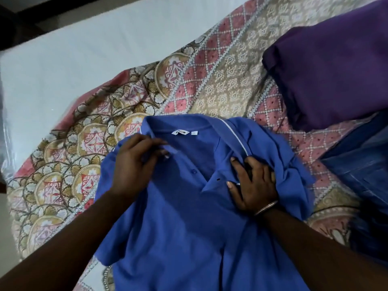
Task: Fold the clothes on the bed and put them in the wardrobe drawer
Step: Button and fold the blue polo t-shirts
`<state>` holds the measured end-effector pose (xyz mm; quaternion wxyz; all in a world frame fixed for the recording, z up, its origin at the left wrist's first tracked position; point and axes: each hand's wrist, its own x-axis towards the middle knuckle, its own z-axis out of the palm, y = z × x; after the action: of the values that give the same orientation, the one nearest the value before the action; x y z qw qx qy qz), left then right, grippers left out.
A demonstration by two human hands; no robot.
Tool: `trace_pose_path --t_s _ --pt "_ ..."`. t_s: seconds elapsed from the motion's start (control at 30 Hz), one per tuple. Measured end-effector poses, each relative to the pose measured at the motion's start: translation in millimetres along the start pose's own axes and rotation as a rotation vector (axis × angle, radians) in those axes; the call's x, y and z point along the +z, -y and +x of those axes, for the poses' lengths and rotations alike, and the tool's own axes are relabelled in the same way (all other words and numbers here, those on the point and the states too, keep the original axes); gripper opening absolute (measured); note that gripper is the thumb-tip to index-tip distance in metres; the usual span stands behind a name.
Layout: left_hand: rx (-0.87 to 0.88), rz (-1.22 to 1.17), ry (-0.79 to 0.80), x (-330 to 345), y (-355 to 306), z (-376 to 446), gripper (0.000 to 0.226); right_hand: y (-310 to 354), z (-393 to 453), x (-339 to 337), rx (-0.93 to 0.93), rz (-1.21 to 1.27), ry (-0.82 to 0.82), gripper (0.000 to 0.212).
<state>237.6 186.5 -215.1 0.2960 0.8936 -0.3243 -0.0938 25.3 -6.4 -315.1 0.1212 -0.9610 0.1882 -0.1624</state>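
Note:
A blue polo shirt [180, 223] lies face up on the patterned bedspread [220, 80], collar away from me and placket unbuttoned. My left hand [134, 164] pinches the left collar tip between thumb and fingers. My right hand [252, 185], with a thin bangle at the wrist, grips the right side of the collar and the bunched fabric near the shoulder. The shirt's right sleeve is crumpled beside that hand. The shirt's lower part runs out of view at the bottom.
A folded purple garment [327, 72] lies at the upper right of the bed. Blue denim clothing [365, 169] sits at the right edge. White sheet [73, 55] covers the far left of the bed, whose edge runs along the upper left.

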Motion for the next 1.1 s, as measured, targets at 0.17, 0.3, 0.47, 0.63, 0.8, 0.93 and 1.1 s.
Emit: trace_pose_path --t_s 0.17,0.3,0.47,0.63,0.8,0.93,1.1 --pt "-0.138 0.078 0.02 49.5 -15.3 23.2 0.039 -3.2 -0.8 2.2 -0.024 0.001 -0.01 0.053" --pt "-0.112 0.081 -0.201 63.9 -31.0 -5.5 0.03 -2.8 -3.2 4.5 -0.004 -0.006 -0.021 0.053" --pt "0.089 -0.021 -0.03 77.9 -19.7 -48.8 0.024 -2.6 -3.6 2.8 -0.001 0.011 -0.011 0.055" --pt "0.171 0.05 -0.093 89.6 -9.2 -52.5 0.037 0.2 1.8 -12.2 0.031 0.126 0.012 0.06" --pt "0.196 0.004 -0.116 97.6 1.1 -52.3 0.041 19.4 23.8 -49.5 0.109 0.401 -0.088 0.044" --pt "0.181 -0.02 -0.13 95.4 0.9 -52.5 0.036 39.0 89.8 -54.1 0.214 0.409 -0.104 0.032" --pt "0.178 -0.007 -0.139 98.1 2.6 -51.8 0.035 48.9 125.9 -42.2 0.166 0.626 -0.058 0.034"
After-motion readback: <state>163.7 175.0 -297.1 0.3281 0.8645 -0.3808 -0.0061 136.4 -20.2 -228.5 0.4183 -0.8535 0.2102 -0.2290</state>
